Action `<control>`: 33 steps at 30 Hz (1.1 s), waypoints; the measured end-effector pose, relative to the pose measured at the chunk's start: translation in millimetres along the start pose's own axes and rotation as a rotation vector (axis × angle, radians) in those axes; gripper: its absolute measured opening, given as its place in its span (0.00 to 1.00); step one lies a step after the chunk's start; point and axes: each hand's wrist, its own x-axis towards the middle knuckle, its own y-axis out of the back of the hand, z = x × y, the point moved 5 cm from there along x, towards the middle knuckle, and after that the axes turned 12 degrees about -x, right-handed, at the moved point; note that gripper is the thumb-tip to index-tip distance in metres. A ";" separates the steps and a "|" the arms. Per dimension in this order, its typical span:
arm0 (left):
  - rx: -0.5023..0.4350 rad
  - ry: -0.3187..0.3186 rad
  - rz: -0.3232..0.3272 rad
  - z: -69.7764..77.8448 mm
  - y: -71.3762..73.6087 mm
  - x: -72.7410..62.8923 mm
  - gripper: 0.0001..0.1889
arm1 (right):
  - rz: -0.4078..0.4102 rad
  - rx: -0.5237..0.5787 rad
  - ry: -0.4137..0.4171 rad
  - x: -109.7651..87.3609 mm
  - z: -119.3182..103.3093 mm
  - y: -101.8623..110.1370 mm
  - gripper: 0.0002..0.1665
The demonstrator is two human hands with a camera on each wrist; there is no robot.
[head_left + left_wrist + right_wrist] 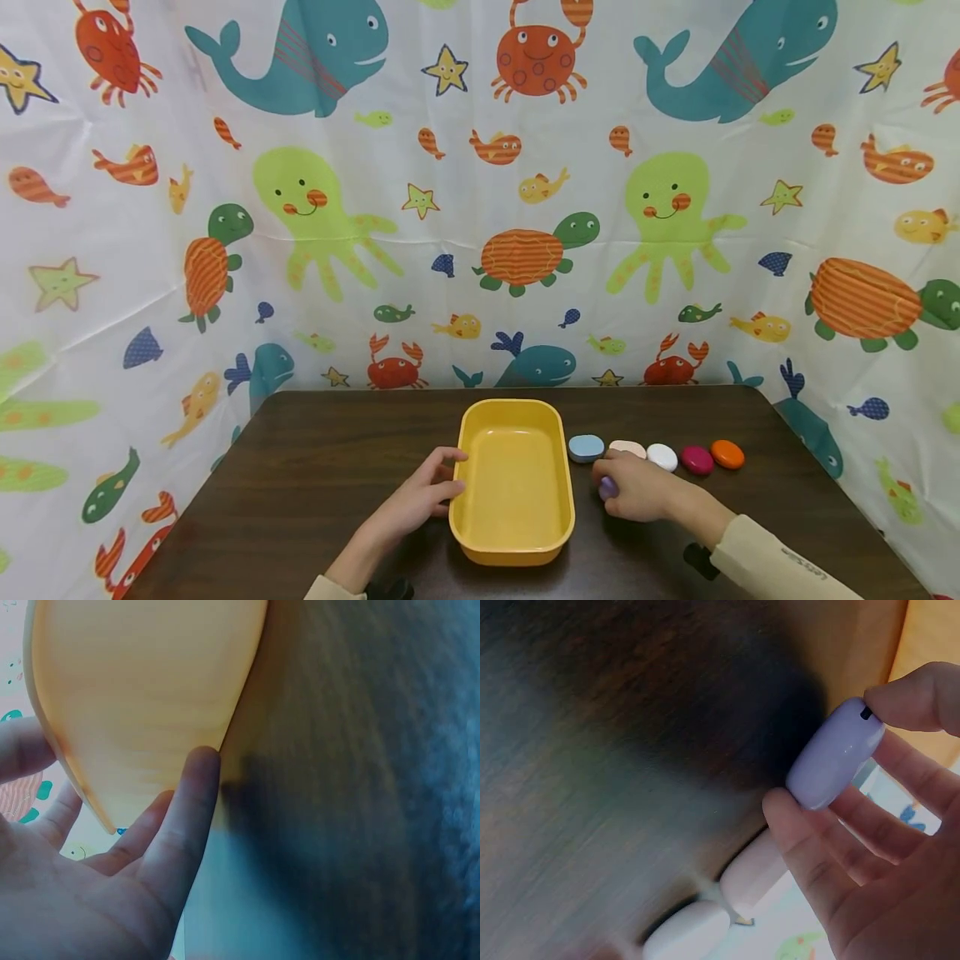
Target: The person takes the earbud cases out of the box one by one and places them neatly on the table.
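Observation:
My left hand (425,492) holds the left edge of a yellow rectangular tub (512,550). In the left wrist view one digit passes behind the rim, while other fingers (191,817) lie against the tub's outer wall. To the right of the tub, my right hand (637,487) pinches a purple rounded oval block (836,754) between thumb and fingertips. That block is glossy, with a small black mark near one end. Just beyond this hand lie a light blue oval block (586,448) and a pale pink one (627,448), the latter partly hidden by the hand.
Rightward along the same row sit a white oval block (662,457), a magenta one (697,460) and an orange one (727,454). Everything stands on a dark wooden table (322,450). A curtain (450,292) printed with sea animals hangs behind and at both sides.

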 end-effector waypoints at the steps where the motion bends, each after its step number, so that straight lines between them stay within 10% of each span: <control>1: -0.001 -0.001 0.000 -0.4 0.6 -0.1 0.24 | 0.002 -0.001 0.006 1.0 -0.8 -0.6 0.14; 33: 0.021 -0.013 0.006 0.8 1.1 0.0 0.24 | 0.028 -0.013 -0.029 0.9 -1.4 0.1 0.15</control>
